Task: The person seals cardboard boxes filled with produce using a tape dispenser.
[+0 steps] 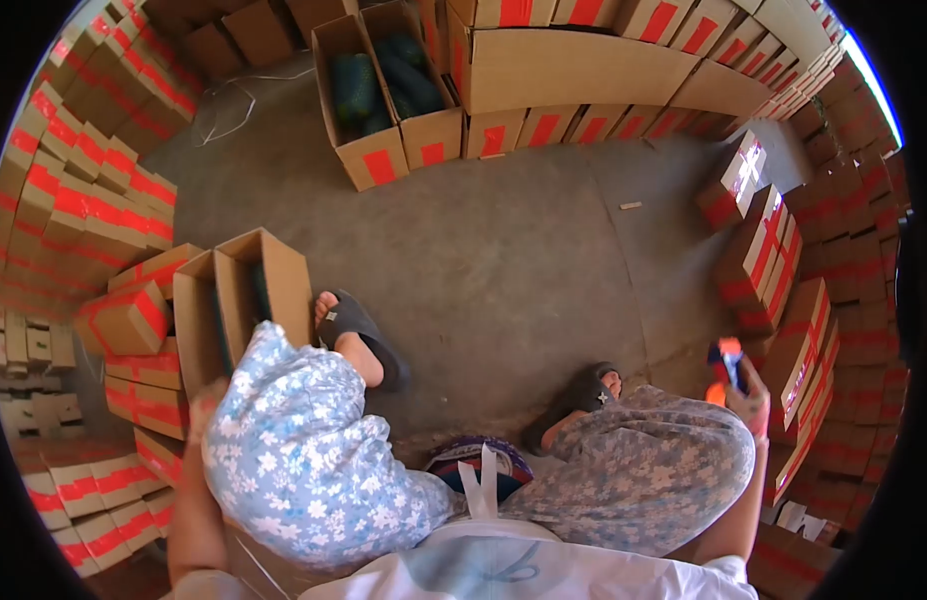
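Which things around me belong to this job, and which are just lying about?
Likely the job's:
orange and blue tool in your right grip
two open boxes near your left grip
probably the far open boxes holding green items

Just lying about:
pale scrap on the floor
loose white string

Left arm (195,510) down and forward, left hand (205,402) at its end, mostly hidden, grip unclear. Right arm (741,515) also forward; right hand (751,402) well apart from left, fingers curled in a grip.
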